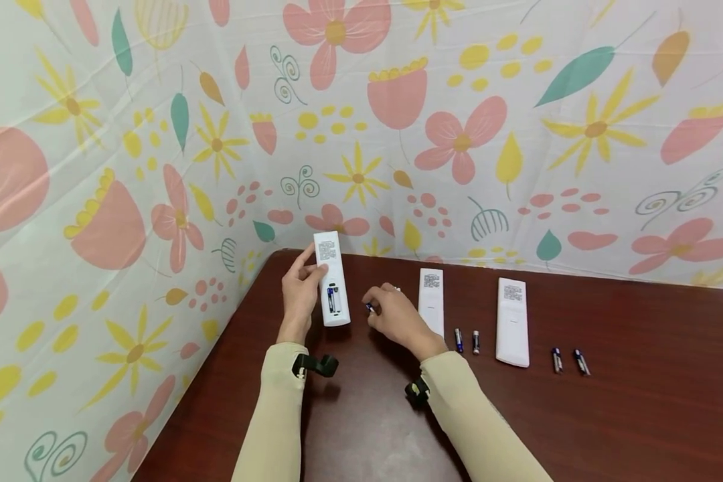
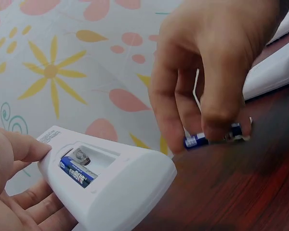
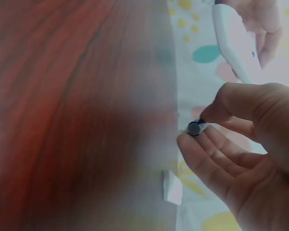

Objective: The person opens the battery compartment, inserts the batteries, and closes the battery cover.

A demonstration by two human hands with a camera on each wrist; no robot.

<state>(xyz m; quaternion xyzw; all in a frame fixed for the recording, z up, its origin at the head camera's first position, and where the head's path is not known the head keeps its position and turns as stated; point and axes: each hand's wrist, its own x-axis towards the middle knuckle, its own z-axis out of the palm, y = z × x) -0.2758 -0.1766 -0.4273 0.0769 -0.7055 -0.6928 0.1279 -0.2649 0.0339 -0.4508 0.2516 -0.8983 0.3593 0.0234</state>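
My left hand (image 1: 300,294) grips a white remote control (image 1: 331,251) by its side, back face up, with the thumb on top. Its battery compartment (image 2: 94,163) is uncovered and has one blue battery (image 2: 77,171) in it, beside a bare slot where a metal spring shows. To the right of the remote, above the table, my right hand (image 1: 397,318) pinches a second blue battery (image 2: 197,140) between thumb and fingers. In the right wrist view, the end of this battery (image 3: 194,128) faces the camera.
Two more white remotes lie to the right, one partly behind my right arm (image 1: 432,284) and one farther along (image 1: 512,321). A pair of batteries (image 1: 458,340) lies between them, another pair (image 1: 557,360) beyond. A small white piece (image 3: 172,187) rests near the patterned cloth (image 1: 361,134).
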